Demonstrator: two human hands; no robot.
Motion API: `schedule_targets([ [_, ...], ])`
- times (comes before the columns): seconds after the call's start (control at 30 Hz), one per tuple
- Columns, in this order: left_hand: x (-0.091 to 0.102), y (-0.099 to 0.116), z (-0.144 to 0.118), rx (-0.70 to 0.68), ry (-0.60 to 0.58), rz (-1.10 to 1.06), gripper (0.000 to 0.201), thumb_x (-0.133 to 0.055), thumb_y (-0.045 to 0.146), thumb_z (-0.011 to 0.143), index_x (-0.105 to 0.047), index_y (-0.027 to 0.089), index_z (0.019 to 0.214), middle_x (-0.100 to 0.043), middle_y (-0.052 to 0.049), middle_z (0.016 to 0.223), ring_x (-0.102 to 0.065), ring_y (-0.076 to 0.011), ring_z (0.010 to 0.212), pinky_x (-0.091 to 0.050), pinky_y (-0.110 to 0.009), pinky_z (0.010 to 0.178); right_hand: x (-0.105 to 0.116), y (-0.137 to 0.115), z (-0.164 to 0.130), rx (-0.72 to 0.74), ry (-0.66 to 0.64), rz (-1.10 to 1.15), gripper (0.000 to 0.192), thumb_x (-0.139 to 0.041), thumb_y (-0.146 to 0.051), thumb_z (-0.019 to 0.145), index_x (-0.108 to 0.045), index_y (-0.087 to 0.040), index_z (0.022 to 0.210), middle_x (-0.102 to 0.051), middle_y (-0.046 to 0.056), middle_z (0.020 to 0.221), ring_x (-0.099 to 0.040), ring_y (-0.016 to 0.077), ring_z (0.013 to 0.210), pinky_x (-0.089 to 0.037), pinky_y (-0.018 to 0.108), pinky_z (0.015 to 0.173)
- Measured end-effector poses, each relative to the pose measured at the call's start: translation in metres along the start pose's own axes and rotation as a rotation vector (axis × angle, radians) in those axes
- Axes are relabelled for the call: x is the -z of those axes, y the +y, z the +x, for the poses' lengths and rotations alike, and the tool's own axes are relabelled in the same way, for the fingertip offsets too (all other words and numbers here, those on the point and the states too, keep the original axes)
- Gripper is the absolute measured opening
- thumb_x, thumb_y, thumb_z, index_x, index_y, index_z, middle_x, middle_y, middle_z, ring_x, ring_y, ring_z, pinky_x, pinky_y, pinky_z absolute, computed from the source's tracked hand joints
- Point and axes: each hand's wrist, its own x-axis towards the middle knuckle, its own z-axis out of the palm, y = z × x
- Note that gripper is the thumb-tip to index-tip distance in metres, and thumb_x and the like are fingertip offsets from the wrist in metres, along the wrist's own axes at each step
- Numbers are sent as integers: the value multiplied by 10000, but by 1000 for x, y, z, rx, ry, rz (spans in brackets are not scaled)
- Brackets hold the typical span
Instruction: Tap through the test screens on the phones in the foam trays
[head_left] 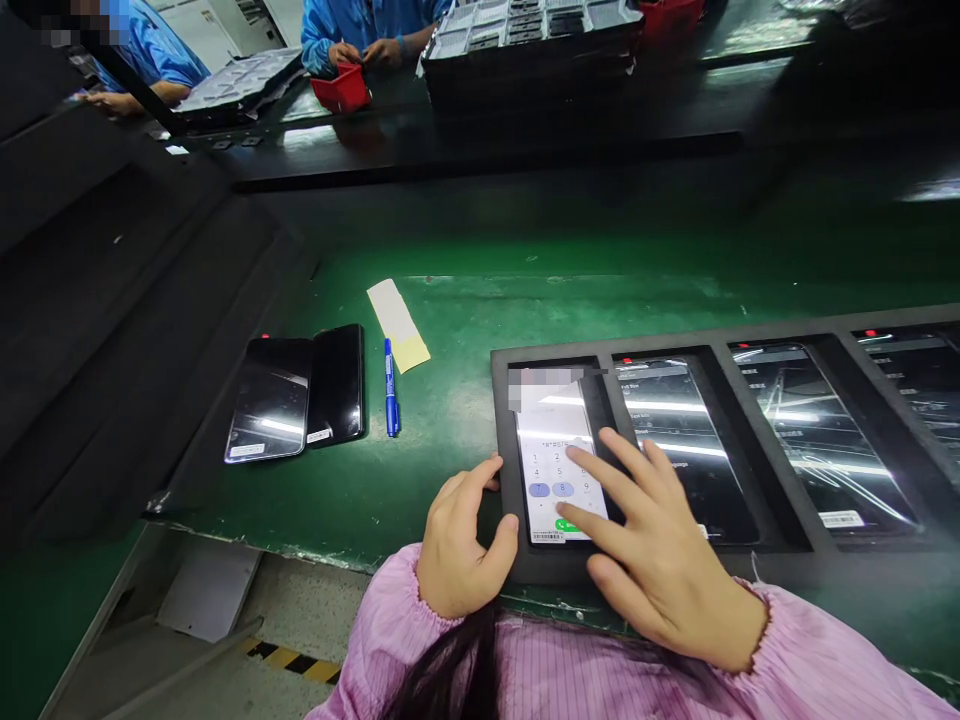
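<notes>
A phone [551, 470] lies face up in the leftmost slot of a dark foam tray [510, 555]. Its lit screen shows a dial pad with a green call button, and the 7 and 8 keys are highlighted. Over that screen my right hand [652, 535] is open with fingers spread, fingertips at or just above the keys. At the tray's left edge rests my left hand [465, 545], thumb and index finger apart, other fingers curled partly out of sight. Right of the lit phone, a second phone [682, 430] with a dark screen is partly covered by my right hand.
Further right in the tray sit a third phone [817, 430] and another [919, 375]. Two dark phones [266, 400] overlap at left, beside a blue pen [391, 390] and a paper strip [397, 320]. Across the bench, people work near a red bin [342, 90] and trays [525, 70].
</notes>
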Motion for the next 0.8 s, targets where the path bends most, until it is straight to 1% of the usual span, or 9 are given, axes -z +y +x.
schedule_targets([
  [0.07,0,0,0,-4,-2,-6,425,-473,218,825,-446,159,1244,-638,-102,1092,-631,-185,891,-534,-347,805,0,0,2,76,-125,-44,286,-464,-366,875,-643,-259,1071,-431,91,1411,-245,370,1354,-213,673,1003],
  [0.13,0,-1,0,-6,-3,-8,426,-475,220,826,-442,158,1246,-637,-102,1095,-630,-182,894,-533,-343,807,0,0,2,90,-147,-59,276,-479,-359,870,-639,-258,1071,-423,88,1418,-229,372,1359,-198,680,1006],
  [0.3,-1,-2,-1,-3,-3,9,425,-476,219,823,-447,161,1243,-638,-105,1087,-632,-187,892,-535,-348,798,0,-1,-4,-69,143,39,280,-409,-245,882,-673,-185,814,-555,105,1269,-328,325,1325,-162,615,1070],
  [0.43,-1,-1,0,-11,9,17,415,-478,214,820,-457,153,1230,-643,-108,1078,-634,-184,886,-537,-335,785,0,-1,-5,-154,140,-16,316,-412,-222,885,-666,-179,702,-567,95,1252,-362,328,1305,-155,608,1074],
  [0.53,-1,0,1,-20,10,14,410,-479,214,823,-461,149,1227,-645,-107,1078,-634,-180,880,-535,-331,789,1,0,-2,-2,57,-19,319,-392,-309,898,-689,-197,868,-509,110,1318,-306,352,1328,-178,638,1048],
  [0.6,-1,0,0,-17,4,5,414,-475,212,827,-457,149,1237,-641,-105,1091,-633,-179,889,-532,-332,799,0,1,1,111,-82,-75,316,-428,-387,891,-653,-230,1047,-442,119,1385,-262,381,1336,-213,675,1003],
  [0.67,-1,0,0,-11,-1,-1,419,-473,211,831,-455,149,1244,-638,-104,1098,-632,-179,897,-530,-332,804,0,3,2,160,-187,-124,372,-443,-461,886,-596,-251,1151,-391,137,1421,-230,406,1340,-230,704,964],
  [0.73,-1,-1,-1,-7,-1,1,415,-474,214,833,-457,148,1243,-637,-104,1096,-633,-179,894,-530,-331,800,1,5,-2,177,-139,-72,440,-355,-514,910,-564,-227,1170,-399,158,1401,-230,402,1344,-205,708,976],
  [0.8,0,-3,-1,-11,4,11,409,-476,222,837,-459,148,1238,-641,-104,1084,-635,-180,884,-531,-330,789,5,10,-10,183,2,42,507,-238,-522,934,-539,-182,1158,-471,167,1317,-294,370,1327,-175,674,1028],
])
